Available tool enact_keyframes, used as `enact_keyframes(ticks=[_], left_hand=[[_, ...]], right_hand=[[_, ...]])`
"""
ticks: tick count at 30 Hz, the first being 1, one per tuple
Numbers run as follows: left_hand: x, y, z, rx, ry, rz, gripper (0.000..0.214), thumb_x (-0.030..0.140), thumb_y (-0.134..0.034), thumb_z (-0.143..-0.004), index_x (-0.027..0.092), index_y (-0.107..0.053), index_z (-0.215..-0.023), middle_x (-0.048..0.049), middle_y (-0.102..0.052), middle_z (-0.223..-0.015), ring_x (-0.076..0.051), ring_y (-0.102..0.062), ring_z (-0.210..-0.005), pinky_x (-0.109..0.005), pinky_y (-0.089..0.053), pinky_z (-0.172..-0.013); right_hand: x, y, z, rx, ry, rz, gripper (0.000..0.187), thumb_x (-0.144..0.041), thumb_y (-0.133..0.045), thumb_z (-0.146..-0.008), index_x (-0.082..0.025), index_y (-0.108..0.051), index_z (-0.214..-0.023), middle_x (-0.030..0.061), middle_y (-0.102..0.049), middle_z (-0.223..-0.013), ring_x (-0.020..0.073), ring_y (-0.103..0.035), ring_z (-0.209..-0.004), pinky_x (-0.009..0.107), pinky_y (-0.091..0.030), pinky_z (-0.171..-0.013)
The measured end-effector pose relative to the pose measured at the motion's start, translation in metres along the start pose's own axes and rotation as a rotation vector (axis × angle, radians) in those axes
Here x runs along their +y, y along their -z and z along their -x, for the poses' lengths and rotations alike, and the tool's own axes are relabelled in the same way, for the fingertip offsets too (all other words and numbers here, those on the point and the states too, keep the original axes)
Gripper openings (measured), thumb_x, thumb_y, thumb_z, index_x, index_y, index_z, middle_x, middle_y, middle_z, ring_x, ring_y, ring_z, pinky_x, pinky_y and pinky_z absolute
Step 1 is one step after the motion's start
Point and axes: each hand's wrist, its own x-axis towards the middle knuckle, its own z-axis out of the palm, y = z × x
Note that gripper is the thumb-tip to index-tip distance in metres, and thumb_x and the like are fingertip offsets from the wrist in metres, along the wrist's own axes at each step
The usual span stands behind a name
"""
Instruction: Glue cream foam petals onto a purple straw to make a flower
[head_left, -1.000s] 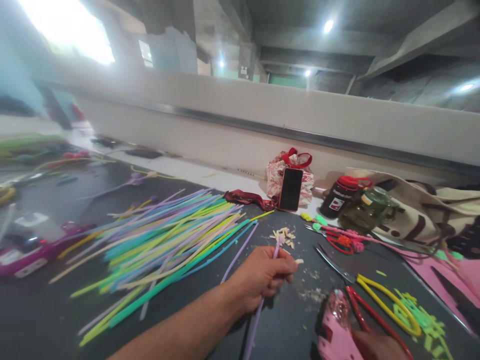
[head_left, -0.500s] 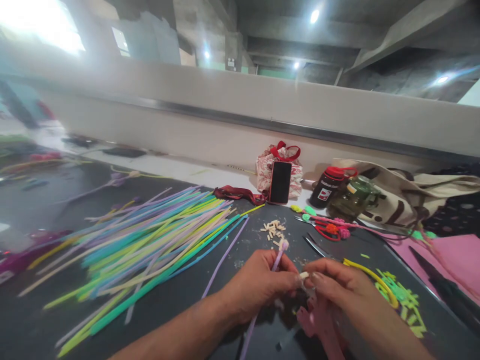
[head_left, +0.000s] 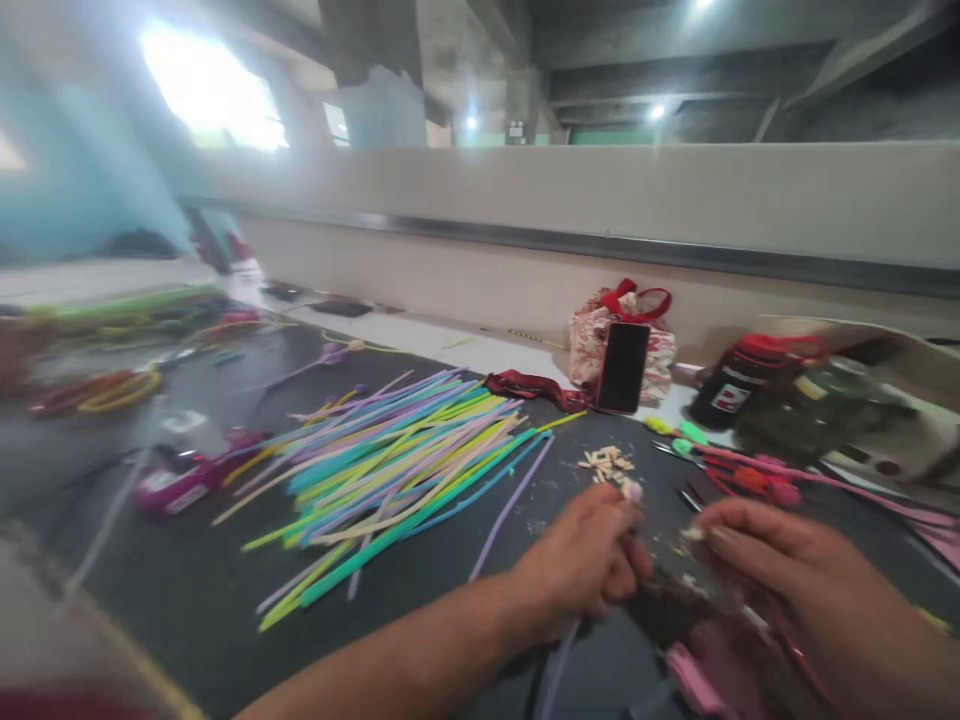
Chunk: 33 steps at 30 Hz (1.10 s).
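My left hand (head_left: pixel 592 550) is closed around a purple pipe cleaner (head_left: pixel 560 665). Its cream-and-purple tip (head_left: pixel 634 491) shows above my fingers, and its tail hangs below. My right hand (head_left: pixel 795 585), a little apart to the right, pinches a small cream piece (head_left: pixel 693 535) between thumb and fingertips. Beyond my left hand lies a pile of small cream pieces (head_left: pixel 606 462). Under my right hand a pink object (head_left: pixel 694 680) is blurred and partly hidden. A single purple pipe cleaner (head_left: pixel 510 510) lies left of my hands.
Many coloured pipe cleaners (head_left: pixel 397 480) are heaped on the dark table (head_left: pixel 225 620). A magenta glue gun (head_left: pixel 195 480) lies left of them. Behind stand a phone (head_left: pixel 622 368), a patterned bag (head_left: pixel 589 340) and a black bottle (head_left: pixel 731 385). Red-handled scissors (head_left: pixel 724 478) lie right.
The view has swung left, bringing the glue gun fully into sight. My hands have moved apart; the small cream piece has come away from my left hand in my right fingers.
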Motion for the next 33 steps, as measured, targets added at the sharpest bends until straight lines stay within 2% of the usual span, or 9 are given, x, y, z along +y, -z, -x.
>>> enact_keyframes(ticks=[2,7,13,21,33], left_hand=[[0.003,0.0,0.001,-0.02,0.002,0.009,0.017,0.032,-0.038,-0.077,0.019,-0.043,-0.068,0.0083,-0.04,-0.049,-0.003,-0.027,-0.034,-0.016,-0.012,-0.032],[-0.002,0.001,-0.004,-0.091,0.114,0.007,0.015,0.032,-0.05,-0.073,0.018,-0.045,-0.069,0.0071,-0.049,-0.054,-0.002,-0.031,-0.032,-0.015,-0.015,-0.029],[-0.006,0.0,-0.005,-0.137,0.126,0.036,0.018,0.033,-0.054,-0.069,0.016,-0.049,-0.066,0.0031,-0.056,-0.052,-0.002,-0.03,-0.027,-0.016,-0.013,-0.026],[-0.008,0.0,-0.007,-0.134,0.117,0.005,0.02,0.034,-0.054,-0.069,0.015,-0.051,-0.064,0.0024,-0.057,-0.05,-0.001,-0.029,-0.025,-0.016,-0.014,-0.027],[-0.008,-0.004,-0.004,-0.104,0.103,-0.005,0.018,0.033,-0.052,-0.069,0.015,-0.05,-0.065,0.0047,-0.055,-0.05,0.0,-0.028,-0.026,-0.016,-0.011,-0.029]], right_hand=[[-0.012,0.002,-0.002,0.015,0.081,-0.023,0.018,-0.039,-0.063,-0.073,-0.021,-0.064,-0.074,-0.0012,-0.057,-0.058,0.0117,-0.051,-0.052,0.02,-0.039,-0.046],[-0.027,0.009,-0.003,0.016,0.209,0.044,0.007,-0.028,-0.066,-0.069,-0.02,-0.064,-0.069,-0.0038,-0.054,-0.059,0.0084,-0.044,-0.051,0.019,-0.033,-0.047],[-0.028,0.009,-0.001,-0.189,0.449,0.19,0.009,-0.018,-0.06,-0.076,-0.021,-0.065,-0.069,-0.0016,-0.056,-0.075,0.012,-0.051,-0.073,0.022,-0.038,-0.067],[-0.022,0.0,-0.002,-0.139,0.467,0.246,0.012,-0.014,-0.061,-0.075,-0.021,-0.065,-0.067,-0.0021,-0.051,-0.077,0.011,-0.051,-0.074,0.022,-0.038,-0.066],[-0.021,-0.003,-0.002,-0.056,0.461,0.32,0.012,-0.016,-0.06,-0.074,-0.021,-0.063,-0.064,-0.0007,-0.053,-0.079,0.014,-0.053,-0.078,0.025,-0.038,-0.069]])
